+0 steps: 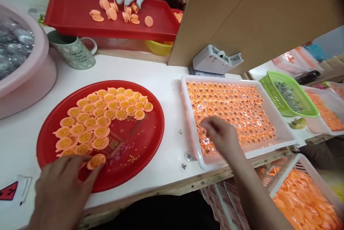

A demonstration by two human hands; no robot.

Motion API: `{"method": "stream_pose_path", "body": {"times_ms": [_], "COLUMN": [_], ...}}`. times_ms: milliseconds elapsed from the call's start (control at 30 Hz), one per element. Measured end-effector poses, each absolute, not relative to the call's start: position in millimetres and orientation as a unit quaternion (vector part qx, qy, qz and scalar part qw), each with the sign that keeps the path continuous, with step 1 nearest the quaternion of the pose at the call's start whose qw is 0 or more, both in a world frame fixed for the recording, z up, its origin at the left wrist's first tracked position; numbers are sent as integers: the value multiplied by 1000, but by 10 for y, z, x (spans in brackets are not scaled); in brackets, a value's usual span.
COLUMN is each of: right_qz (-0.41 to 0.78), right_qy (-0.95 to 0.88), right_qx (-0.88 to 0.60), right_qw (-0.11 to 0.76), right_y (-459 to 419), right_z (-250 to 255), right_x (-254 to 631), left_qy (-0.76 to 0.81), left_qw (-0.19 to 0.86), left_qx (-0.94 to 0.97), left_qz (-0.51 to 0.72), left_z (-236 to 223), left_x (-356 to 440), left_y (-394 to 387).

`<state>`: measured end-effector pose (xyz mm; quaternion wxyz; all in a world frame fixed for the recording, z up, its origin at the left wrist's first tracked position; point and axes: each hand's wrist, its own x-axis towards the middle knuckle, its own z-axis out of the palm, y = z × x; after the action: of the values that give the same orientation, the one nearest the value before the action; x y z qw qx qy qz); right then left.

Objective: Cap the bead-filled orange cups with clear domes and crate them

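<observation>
The left hand [60,190] pinched a cup [96,161] over the red tray [129,144]; the right [221,135] reached across the white tray [197,144], fingertips together, thumb hidden.

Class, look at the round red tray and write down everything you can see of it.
The round red tray looks like glossy plastic, with a low raised rim and a printed pattern of gold and purplish flowers. It lies flat on the white table. Small orange cups with yellow centres crowd its left and far parts; the rest is mostly bare red. The left hand reaches over its near-left rim, fingers at one cup.
</observation>
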<state>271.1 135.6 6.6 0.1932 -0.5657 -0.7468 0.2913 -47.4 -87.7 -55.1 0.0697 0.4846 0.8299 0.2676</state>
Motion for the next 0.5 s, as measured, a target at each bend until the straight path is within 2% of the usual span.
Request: {"method": "stream_pose_path", "body": {"times_ms": [67, 133, 300, 500], "right_qz": [314, 290, 253, 397], "right_qy": [-840, -871, -859, -807], "right_qx": [-432, -395, -443, -435], "right_qw": [92, 46, 42, 47], "right_y": [804, 378, 77, 144], "right_z": [28, -98, -452, -574], "right_x": [2658, 2630, 2605, 2354], "left_qy": [828, 808, 775, 756], "left_qw": [76, 112, 219, 313], "left_qx": [514, 535, 511, 454], "left_qz": [211, 221, 300, 353], "left_z": [-501, -464, -379, -291], "left_x": [-342, -183, 146, 168], "left_y": [-778, -644, -325, -267]}}
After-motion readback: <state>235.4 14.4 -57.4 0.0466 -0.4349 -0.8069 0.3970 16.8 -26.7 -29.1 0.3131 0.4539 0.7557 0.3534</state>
